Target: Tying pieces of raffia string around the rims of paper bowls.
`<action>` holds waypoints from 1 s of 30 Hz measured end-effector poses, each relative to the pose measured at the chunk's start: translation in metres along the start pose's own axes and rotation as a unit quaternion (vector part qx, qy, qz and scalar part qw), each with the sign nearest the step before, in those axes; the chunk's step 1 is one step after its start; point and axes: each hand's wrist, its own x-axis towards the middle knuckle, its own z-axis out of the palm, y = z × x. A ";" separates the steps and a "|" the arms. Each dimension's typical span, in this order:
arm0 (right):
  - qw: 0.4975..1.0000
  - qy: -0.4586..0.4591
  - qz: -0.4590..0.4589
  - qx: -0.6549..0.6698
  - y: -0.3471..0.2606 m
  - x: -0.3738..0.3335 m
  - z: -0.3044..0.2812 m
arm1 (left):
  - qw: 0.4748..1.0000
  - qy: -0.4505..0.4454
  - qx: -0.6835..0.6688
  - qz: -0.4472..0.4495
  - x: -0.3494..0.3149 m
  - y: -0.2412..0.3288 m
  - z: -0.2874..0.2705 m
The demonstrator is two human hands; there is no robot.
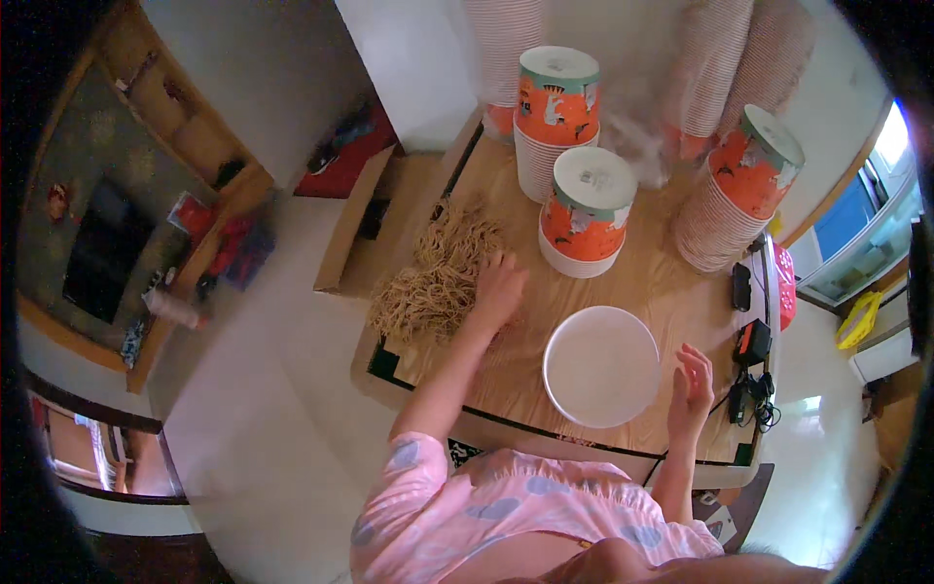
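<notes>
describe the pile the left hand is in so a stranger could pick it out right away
Start at the wooden table stacked with orange-and-white paper bowls. At its left edge, the left hand rests on a loose heap of thin tan rubber bands. It is the only tangled, stringy mass there; everything near it is round and smooth, like the flat white lid by the open right hand.
</notes>
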 end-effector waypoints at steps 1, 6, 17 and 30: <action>1.000 0.003 -0.002 -0.001 0.003 -0.001 -0.003 | 0.998 -0.007 0.056 0.027 0.004 -0.001 -0.001; 0.998 0.027 0.039 0.029 0.006 -0.006 -0.011 | 0.994 -0.057 -0.080 -0.042 0.028 -0.014 -0.030; 0.999 0.006 -0.004 0.052 0.005 0.000 -0.001 | 0.737 0.292 -0.602 -0.092 0.078 -0.011 -0.245; 0.999 -0.007 -0.027 0.039 -0.003 -0.005 0.000 | 0.711 0.377 -0.589 0.080 0.085 -0.009 -0.379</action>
